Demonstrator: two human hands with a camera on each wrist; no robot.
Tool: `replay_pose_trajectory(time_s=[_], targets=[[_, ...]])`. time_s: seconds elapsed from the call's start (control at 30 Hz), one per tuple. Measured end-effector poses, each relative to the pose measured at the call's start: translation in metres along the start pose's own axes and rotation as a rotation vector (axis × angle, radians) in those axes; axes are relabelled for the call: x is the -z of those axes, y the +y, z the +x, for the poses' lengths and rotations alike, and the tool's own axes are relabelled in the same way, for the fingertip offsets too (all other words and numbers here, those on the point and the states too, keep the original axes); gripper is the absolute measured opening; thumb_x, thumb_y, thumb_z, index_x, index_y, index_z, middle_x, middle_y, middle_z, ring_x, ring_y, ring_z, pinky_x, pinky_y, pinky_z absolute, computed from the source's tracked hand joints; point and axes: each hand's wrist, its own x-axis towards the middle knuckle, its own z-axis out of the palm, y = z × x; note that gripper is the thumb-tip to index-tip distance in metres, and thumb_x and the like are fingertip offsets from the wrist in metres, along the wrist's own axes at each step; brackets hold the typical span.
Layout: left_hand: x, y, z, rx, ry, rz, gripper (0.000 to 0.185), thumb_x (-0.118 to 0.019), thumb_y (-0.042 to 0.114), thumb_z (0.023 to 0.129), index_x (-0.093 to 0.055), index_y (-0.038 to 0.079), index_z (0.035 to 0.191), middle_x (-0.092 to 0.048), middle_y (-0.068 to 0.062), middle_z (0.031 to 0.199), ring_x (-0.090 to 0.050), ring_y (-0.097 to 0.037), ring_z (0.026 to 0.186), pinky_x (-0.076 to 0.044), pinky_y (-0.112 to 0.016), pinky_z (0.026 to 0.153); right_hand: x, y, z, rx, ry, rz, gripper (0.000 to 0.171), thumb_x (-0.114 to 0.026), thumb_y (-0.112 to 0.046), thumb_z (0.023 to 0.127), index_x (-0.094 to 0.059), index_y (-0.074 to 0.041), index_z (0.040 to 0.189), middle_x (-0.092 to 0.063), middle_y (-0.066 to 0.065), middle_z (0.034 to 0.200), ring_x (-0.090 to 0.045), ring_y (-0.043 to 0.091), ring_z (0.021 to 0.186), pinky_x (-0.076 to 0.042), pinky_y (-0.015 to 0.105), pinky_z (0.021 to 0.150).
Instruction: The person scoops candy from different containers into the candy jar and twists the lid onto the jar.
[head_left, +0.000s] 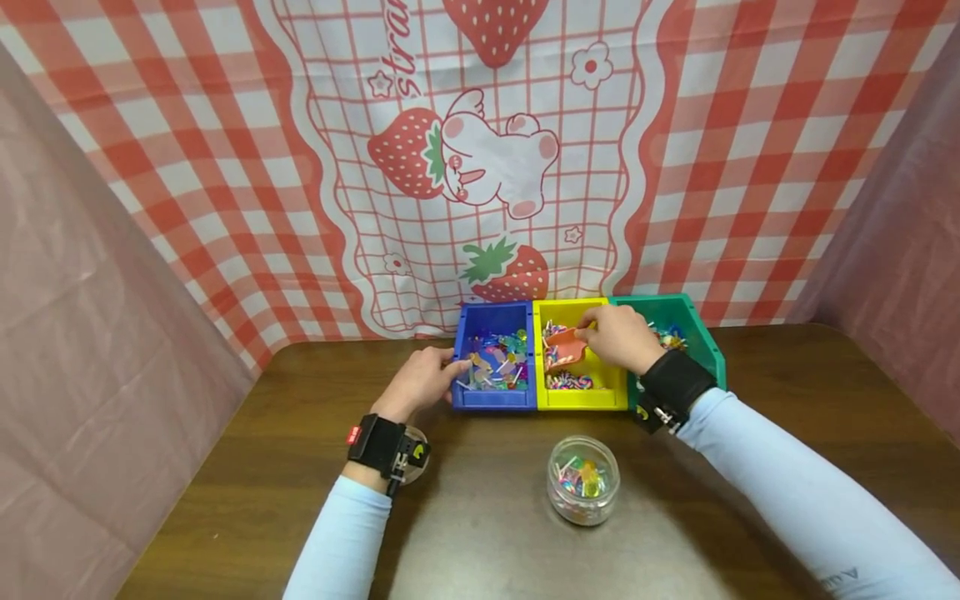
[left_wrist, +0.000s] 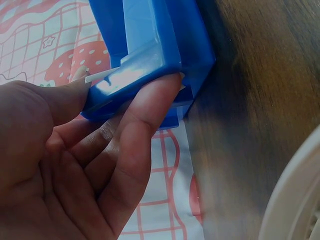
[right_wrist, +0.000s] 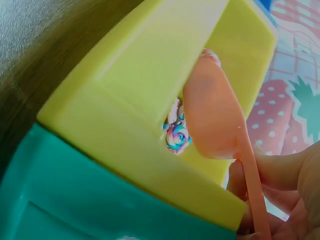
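Head view shows, nearest you, the jar (head_left: 584, 509); farther, your left hand (head_left: 418, 382) grips the blue bin (head_left: 495, 401); beyond, your right hand (head_left: 617, 335) pinches the scoop (head_left: 567, 347) within the yellow bin (head_left: 582, 402); careless tilting may scatter the small pieces (head_left: 570, 382).

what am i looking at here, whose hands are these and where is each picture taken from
There is no machine here, just a person's bare left hand and right hand. The wide picture looks forward and down from the person's head; the two close ones look from the left wrist and the right wrist.

On the table stand a blue bin, a yellow bin and a green bin in a row, with small colorful trinkets inside. A clear jar in front holds some too.

The left hand grips the edge of the blue bin. The right hand holds an orange scoop by its handle, over the yellow bin's opening.
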Motion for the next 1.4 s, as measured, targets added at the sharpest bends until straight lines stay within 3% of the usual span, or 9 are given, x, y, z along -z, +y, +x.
replay_pose_trajectory(time_s=[0.1,0.37,0.5,0.77,1.0,1.17,1.4], targets=[[0.000,0.001,0.000,-0.003,0.002,-0.001,0.042,-0.056,0.036,0.103,-0.061,0.010,0.136,-0.067,-0.006,0.064,-0.069,-0.025,0.062,-0.043,-0.030,0.060,0.005,0.002,-0.005,-0.038,-0.005,0.047,0.024,-0.063,-0.020,0.099,-0.071,0.001,0.108,-0.066,0.012,0.087,-0.052,0.024,0.063,-0.040,0.033,0.056],[-0.002,-0.002,0.001,0.006,0.006,0.006,0.045,-0.056,0.036,0.103,-0.060,0.009,0.138,-0.067,-0.005,0.063,-0.068,-0.025,0.062,-0.044,-0.030,0.060,0.012,0.018,-0.014,-0.036,-0.002,0.153,0.031,-0.054,-0.023,0.105,-0.062,-0.003,0.082,-0.045,0.007,0.065,-0.045,0.023,0.057,-0.035,0.034,0.056],[-0.004,-0.001,0.001,0.015,0.002,0.008,0.046,-0.056,0.038,0.103,-0.059,0.008,0.138,-0.068,-0.007,0.066,-0.068,-0.025,0.063,-0.044,-0.031,0.061,0.014,0.027,-0.020,-0.072,-0.018,0.232,0.035,-0.050,-0.028,0.106,-0.063,-0.001,0.088,-0.047,0.009,0.068,-0.045,0.025,0.059,-0.036,0.035,0.057],[-0.002,0.000,0.000,0.013,-0.005,0.000,0.046,-0.055,0.038,0.103,-0.059,0.008,0.138,-0.068,-0.008,0.068,-0.068,-0.024,0.063,-0.043,-0.030,0.060,0.023,0.034,-0.038,-0.141,-0.022,0.439,0.039,-0.044,-0.035,0.107,-0.062,-0.001,0.112,-0.056,0.017,0.098,-0.046,0.029,0.076,-0.040,0.037,0.067],[-0.002,0.000,-0.001,0.008,-0.005,0.006,0.046,-0.054,0.039,0.103,-0.060,0.008,0.137,-0.069,-0.008,0.067,-0.068,-0.025,0.063,-0.044,-0.031,0.060,0.023,0.035,-0.049,-0.148,-0.046,0.586,0.044,-0.047,-0.040,0.106,-0.060,0.002,0.113,-0.054,0.017,0.095,-0.047,0.032,0.085,-0.041,0.037,0.071],[-0.001,0.000,0.000,0.015,-0.005,0.006,0.048,-0.054,0.039,0.103,-0.058,0.008,0.139,-0.069,-0.007,0.067,-0.068,-0.025,0.064,-0.044,-0.031,0.062,0.023,0.041,-0.054,-0.132,-0.085,0.632,0.045,-0.046,-0.041,0.106,-0.058,0.001,0.115,-0.051,0.019,0.095,-0.046,0.034,0.084,-0.040,0.036,0.071],[-0.002,0.000,0.000,0.019,-0.003,0.004,0.050,-0.054,0.040,0.103,-0.056,0.007,0.141,-0.069,-0.008,0.067,-0.068,-0.025,0.064,-0.044,-0.031,0.062,0.030,0.048,-0.059,-0.124,-0.102,0.608,0.049,-0.048,-0.046,0.104,-0.060,0.001,0.115,-0.050,0.023,0.099,-0.046,0.037,0.090,-0.041,0.038,0.072]])
